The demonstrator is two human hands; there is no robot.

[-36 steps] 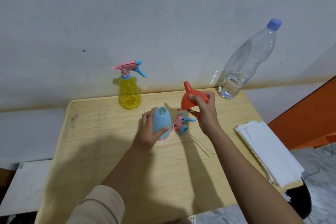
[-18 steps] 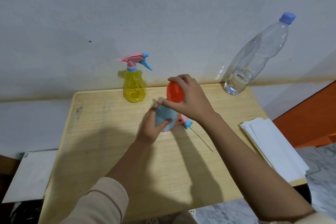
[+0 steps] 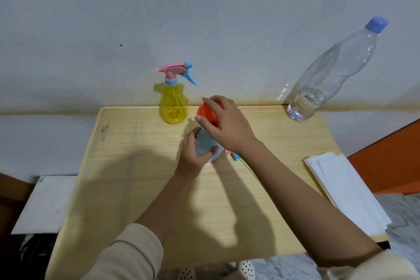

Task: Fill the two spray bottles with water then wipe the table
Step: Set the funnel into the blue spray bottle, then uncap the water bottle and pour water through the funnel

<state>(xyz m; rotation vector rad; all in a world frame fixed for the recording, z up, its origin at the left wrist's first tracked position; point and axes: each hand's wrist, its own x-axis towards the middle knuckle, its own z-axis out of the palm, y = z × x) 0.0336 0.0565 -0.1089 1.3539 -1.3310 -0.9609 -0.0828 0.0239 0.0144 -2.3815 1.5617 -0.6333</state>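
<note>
The blue bottle (image 3: 205, 143) stands upright near the middle of the table (image 3: 136, 177), its spray head off. The left hand (image 3: 193, 157) grips it from the left, with the fingers curled round the far side and the thumb pressed across the near side.

Just above the bottle is the orange funnel (image 3: 204, 110), wide end up. The right hand (image 3: 229, 125) holds it from above, thumb and fingers curled over its rim. The hand hides the spout, so I cannot tell whether it sits in the bottle's mouth.

The loose spray head (image 3: 236, 156) lies on the table just right of the blue bottle. It is mostly hidden under the right wrist, and only a pink edge and a blue tip show.

The yellow bottle (image 3: 173, 104) stands upright at the back edge of the table, behind and a little left of the funnel. Its pink and blue spray head is on, with the nozzle pointing right.

The clear water bottle (image 3: 329, 75) stands at the back right corner with its blue cap on. It holds a little water at the bottom.

A folded white cloth (image 3: 345, 188) lies along the right edge of the table, well apart from both hands. A beige sleeve (image 3: 131, 254) covers the left forearm near the front edge. The right forearm is bare.
</note>
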